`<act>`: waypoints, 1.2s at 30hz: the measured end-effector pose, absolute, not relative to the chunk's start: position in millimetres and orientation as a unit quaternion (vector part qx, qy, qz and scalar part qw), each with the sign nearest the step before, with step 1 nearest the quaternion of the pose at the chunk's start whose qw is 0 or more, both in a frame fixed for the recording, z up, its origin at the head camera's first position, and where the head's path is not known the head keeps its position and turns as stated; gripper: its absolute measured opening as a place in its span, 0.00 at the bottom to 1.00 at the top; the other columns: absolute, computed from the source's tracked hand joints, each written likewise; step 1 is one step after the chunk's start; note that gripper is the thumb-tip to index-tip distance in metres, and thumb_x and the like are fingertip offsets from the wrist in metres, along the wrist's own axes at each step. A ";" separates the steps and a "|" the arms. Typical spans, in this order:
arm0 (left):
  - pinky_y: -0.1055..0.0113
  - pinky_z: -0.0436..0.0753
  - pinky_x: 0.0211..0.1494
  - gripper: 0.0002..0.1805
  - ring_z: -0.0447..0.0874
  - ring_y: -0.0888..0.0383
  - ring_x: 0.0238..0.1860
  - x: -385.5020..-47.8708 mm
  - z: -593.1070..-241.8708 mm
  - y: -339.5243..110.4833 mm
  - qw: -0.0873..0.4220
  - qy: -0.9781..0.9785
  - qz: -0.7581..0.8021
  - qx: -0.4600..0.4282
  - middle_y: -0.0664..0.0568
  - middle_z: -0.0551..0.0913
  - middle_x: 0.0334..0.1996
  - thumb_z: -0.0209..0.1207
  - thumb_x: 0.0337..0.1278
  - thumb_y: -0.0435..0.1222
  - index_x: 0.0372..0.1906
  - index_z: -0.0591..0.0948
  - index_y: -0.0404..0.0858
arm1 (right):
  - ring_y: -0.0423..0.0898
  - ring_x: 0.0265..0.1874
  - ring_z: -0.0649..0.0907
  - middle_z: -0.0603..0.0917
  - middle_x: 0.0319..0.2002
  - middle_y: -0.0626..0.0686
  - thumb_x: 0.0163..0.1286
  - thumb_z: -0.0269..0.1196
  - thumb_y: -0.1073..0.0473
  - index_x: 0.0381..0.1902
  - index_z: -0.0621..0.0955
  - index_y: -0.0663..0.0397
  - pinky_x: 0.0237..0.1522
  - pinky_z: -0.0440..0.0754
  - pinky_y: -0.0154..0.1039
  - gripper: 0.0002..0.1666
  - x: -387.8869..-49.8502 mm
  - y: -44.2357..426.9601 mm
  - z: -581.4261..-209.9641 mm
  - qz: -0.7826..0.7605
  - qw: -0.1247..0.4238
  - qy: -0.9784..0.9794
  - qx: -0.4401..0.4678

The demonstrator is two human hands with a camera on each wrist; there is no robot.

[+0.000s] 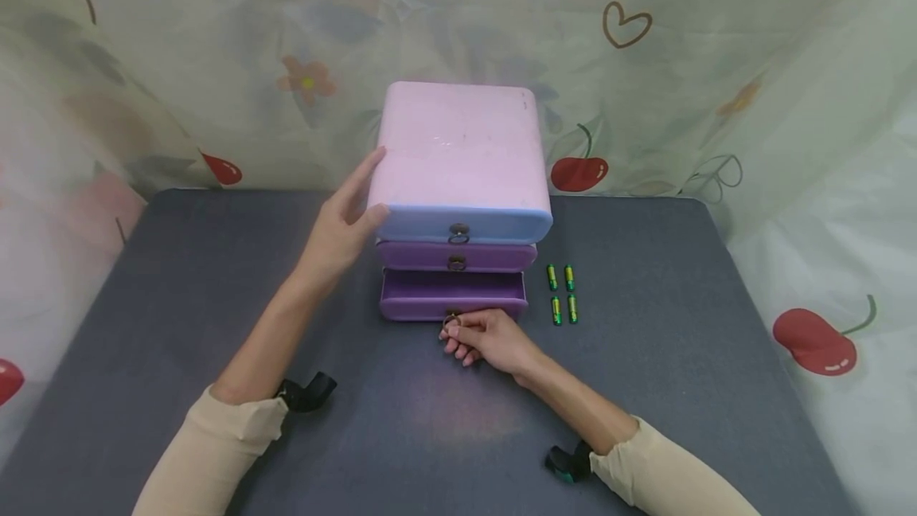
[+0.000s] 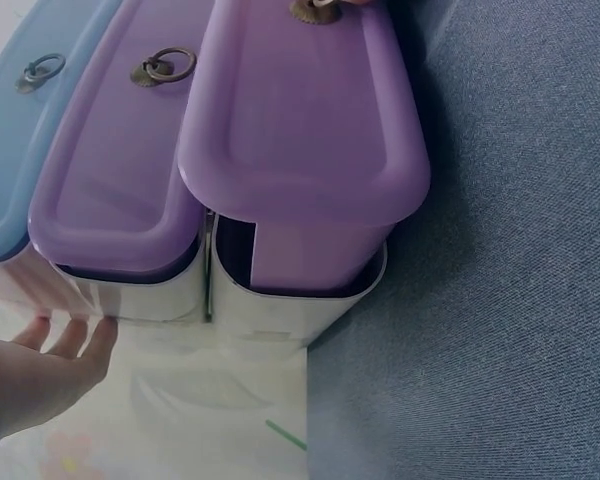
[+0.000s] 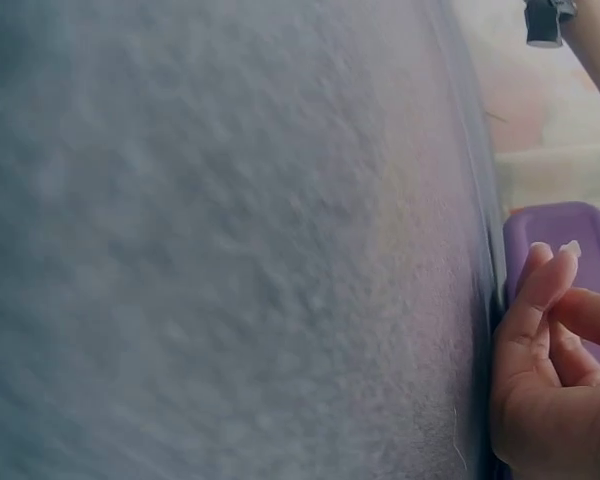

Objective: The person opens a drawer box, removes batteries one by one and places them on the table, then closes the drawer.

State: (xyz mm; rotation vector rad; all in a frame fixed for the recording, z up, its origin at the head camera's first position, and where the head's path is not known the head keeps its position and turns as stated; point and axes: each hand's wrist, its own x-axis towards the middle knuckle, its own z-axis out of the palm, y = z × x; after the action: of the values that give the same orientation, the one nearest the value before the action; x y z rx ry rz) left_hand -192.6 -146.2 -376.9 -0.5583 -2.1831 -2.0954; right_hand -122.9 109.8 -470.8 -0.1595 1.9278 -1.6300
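A small drawer cabinet (image 1: 458,150) has a pale pink top, a blue top drawer (image 1: 415,225) and two purple drawers below. The bottom drawer (image 1: 408,309) is pulled partly out, and its visible inside holds nothing. My right hand (image 1: 501,341) pinches that drawer's ring pull (image 1: 451,320) between thumb and finger. Against the cabinet's left side lies my left hand (image 1: 337,233), fingers extended and thumb near the front corner. The left wrist view shows this hand (image 2: 40,380) touching the cabinet's side. In the right wrist view my right hand (image 3: 555,390) is in front of the purple drawer (image 3: 545,225).
Several green batteries (image 1: 556,310) lie in two rows on the dark grey table (image 1: 645,341), to the right of the cabinet. A patterned curtain (image 1: 466,14) hangs behind the table. Each wrist wears a black camera (image 1: 308,392).
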 end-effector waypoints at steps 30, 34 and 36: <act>0.54 0.56 0.77 0.40 0.52 0.55 0.77 -191.3 -377.5 -145.6 0.032 -0.704 -0.687 -0.179 0.55 0.55 0.78 0.63 0.64 0.48 0.77 0.61 0.50 | 0.40 0.27 0.83 0.87 0.30 0.53 0.74 0.60 0.59 0.43 0.85 0.65 0.33 0.86 0.37 0.13 -83.4 112.5 -473.2 -0.629 0.313 0.711 -0.048; 0.53 0.54 0.77 0.39 0.52 0.56 0.77 -191.3 -377.2 -145.3 0.036 -0.703 -0.687 -0.183 0.55 0.55 0.78 0.63 0.65 0.47 0.77 0.61 0.49 | 0.40 0.26 0.82 0.87 0.30 0.53 0.74 0.60 0.60 0.44 0.85 0.66 0.32 0.86 0.37 0.13 -79.2 113.3 -474.0 -0.631 0.312 0.709 -0.048; 0.53 0.54 0.77 0.39 0.51 0.56 0.77 -191.1 -376.7 -145.2 0.036 -0.704 -0.686 -0.183 0.55 0.55 0.78 0.63 0.65 0.47 0.78 0.60 0.49 | 0.40 0.26 0.82 0.86 0.30 0.53 0.74 0.60 0.60 0.44 0.85 0.66 0.32 0.86 0.36 0.13 -77.6 113.8 -474.5 -0.632 0.313 0.707 -0.050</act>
State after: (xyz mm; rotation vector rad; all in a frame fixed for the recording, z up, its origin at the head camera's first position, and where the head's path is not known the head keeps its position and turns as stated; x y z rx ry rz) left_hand -191.1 -145.2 -376.7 -0.5631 -2.1613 -2.1062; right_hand -77.6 113.8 -474.5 -0.1311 1.8650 -1.6671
